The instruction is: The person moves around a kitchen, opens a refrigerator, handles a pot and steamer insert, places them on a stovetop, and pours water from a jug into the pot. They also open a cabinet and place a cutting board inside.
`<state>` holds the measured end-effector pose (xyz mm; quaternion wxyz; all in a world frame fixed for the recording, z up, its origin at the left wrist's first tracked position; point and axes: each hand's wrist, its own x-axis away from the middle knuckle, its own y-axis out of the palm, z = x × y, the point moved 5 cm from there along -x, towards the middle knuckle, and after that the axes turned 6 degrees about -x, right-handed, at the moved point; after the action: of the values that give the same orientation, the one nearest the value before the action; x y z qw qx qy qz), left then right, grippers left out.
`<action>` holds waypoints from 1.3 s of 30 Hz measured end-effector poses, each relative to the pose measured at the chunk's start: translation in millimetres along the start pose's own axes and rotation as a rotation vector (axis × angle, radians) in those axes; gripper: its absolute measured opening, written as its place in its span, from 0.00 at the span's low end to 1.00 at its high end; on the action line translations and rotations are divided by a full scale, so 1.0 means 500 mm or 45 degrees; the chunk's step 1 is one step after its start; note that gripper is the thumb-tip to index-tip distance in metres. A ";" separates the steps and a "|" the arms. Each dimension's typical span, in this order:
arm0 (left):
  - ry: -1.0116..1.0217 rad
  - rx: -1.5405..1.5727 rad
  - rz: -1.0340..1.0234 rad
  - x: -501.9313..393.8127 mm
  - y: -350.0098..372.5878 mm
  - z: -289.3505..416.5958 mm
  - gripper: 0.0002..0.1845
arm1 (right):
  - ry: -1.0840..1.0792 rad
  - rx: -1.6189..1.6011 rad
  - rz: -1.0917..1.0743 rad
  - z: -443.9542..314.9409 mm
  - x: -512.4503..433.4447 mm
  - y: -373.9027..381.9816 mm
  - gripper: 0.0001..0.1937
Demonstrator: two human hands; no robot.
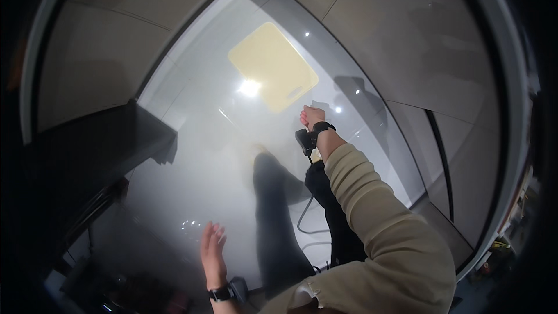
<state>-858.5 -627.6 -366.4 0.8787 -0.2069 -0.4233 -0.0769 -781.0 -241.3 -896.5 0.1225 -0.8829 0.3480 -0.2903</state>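
A pale yellow cutting board (271, 59) with a handle slot lies flat on the glossy floor (192, 109) ahead of me. My right hand (314, 116) hovers near the board's slotted end, apart from it in the picture. Its fingers are curled in and I see nothing in them. A black strap with a small black device (307, 140) is on that wrist. Lower left, my left hand (212, 248) is raised with its fingers extended and loosely apart, and nothing is held. It also wears a black wristband (221, 293).
Smooth cabinet fronts (392, 39) rise along the far and right sides. A dark box-like unit (148, 133) juts out at the left. My legs (279, 226) stand below me, with a grey cable (301, 222) between them. Bright lamp reflections glare off the floor.
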 end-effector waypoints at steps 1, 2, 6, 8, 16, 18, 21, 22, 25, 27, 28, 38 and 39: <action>-0.031 -0.003 0.032 -0.045 -0.003 -0.005 0.27 | 0.008 0.048 0.036 0.037 -0.031 0.032 0.08; -0.061 0.005 0.057 -0.087 -0.008 -0.012 0.26 | 0.018 0.095 0.073 0.065 -0.061 0.061 0.10; -0.115 -0.007 0.055 -0.203 -0.012 -0.046 0.24 | 0.731 -0.161 0.370 0.145 -0.114 0.120 0.20; -0.149 -0.101 0.079 -0.245 -0.014 -0.056 0.24 | 0.914 -0.236 0.458 0.134 -0.118 0.136 0.24; -0.183 -0.205 0.062 -0.324 -0.024 -0.023 0.25 | 0.952 0.141 0.615 -0.015 -0.122 0.103 0.32; -0.152 -0.251 0.074 -0.324 -0.030 -0.004 0.25 | 1.032 -0.046 0.723 -0.045 -0.109 0.100 0.30; -0.115 -0.252 0.025 -0.297 -0.036 0.029 0.25 | 0.816 -0.628 0.898 -0.112 -0.089 0.087 0.20; -0.099 -0.229 -0.004 -0.285 -0.037 0.042 0.26 | 0.680 -0.849 0.945 -0.144 -0.089 0.073 0.16; -0.065 -0.150 -0.013 -0.225 -0.056 0.086 0.25 | 0.270 -0.812 0.861 -0.282 -0.090 0.006 0.07; 0.025 -0.230 -0.057 -0.183 -0.076 0.126 0.25 | -0.081 -0.677 0.620 -0.415 -0.099 -0.043 0.07; 0.088 -0.260 -0.064 -0.164 -0.089 0.148 0.25 | -0.052 -0.427 0.569 -0.480 -0.093 -0.066 0.07; 1.008 -0.462 0.059 -0.005 -0.254 0.532 0.29 | -0.341 -0.069 0.091 -1.334 0.317 -0.547 0.06; 1.144 -0.609 0.077 0.018 -0.257 0.585 0.30 | -0.459 -0.041 0.035 -1.427 0.358 -0.584 0.06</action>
<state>-1101.1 -617.7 -158.5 0.9039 -0.3609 0.0320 -0.2274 -943.5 -161.9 -125.8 0.1728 -0.9176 0.3372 -0.1200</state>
